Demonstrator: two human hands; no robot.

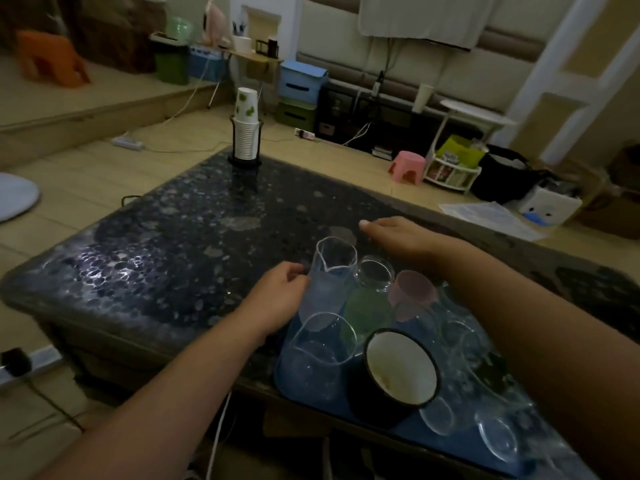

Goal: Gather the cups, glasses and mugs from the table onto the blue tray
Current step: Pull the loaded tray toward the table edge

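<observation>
Glassware already crowds the blue tray [408,441], which sits at the lower right of the frame on the near edge of the dark stone table [166,244]. There is only the head view to go by.

My left hand [280,299] is at centre frame, fingers curled against the side of the tall clear glass [332,271] at the tray's far-left corner; it looks like a grip, though the far fingers are hidden. My right hand [394,237] hovers just beyond it over bare tabletop, fingers relaxed and holding nothing.

On the tray I count, beside that tall glass, one more large clear glass [322,355] in front of it, one greenish glass [370,296], one pink cup [412,292] and one black mug with a white inside [398,368]. To the right lie several small clear glasses [440,415]; at least three, but blur and my forearm stop an exact count.

I judge the gathering nearly finished. Off the tray, I see only the stack of paper cups in a black holder [246,140] at the table's far corner, upper centre of the frame. Whether that stack counts is my call.
</observation>
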